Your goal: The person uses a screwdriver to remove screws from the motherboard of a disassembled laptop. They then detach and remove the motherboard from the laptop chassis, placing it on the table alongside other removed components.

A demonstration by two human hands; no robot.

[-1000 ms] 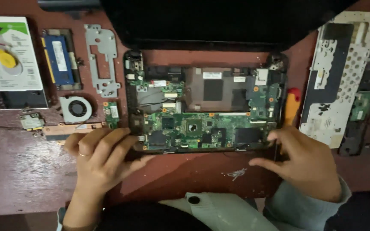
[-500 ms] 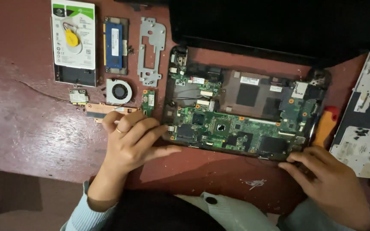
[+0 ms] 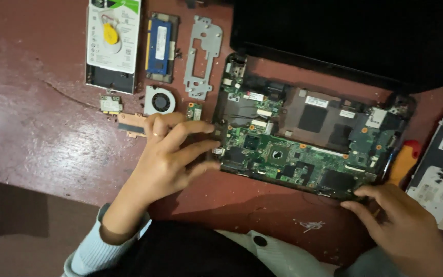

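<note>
While both hands [image 3: 167, 154] touch it, mobo [image 3: 293, 154] lies exposed.

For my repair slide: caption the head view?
Both hands grip the opened laptop's green motherboard at opposite ends.

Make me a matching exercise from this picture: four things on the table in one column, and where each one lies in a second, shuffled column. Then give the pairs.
Things
1. hard drive
2. fan
3. orange tool
4. left hand

Places
A. at the right end of the board
B. at the top left of the table
C. on the left edge of the board
D. below the memory stick

Pairs: 1-B, 2-D, 3-A, 4-C

The board is the green one in the open laptop; the memory stick is blue, right of the hard drive.
</note>
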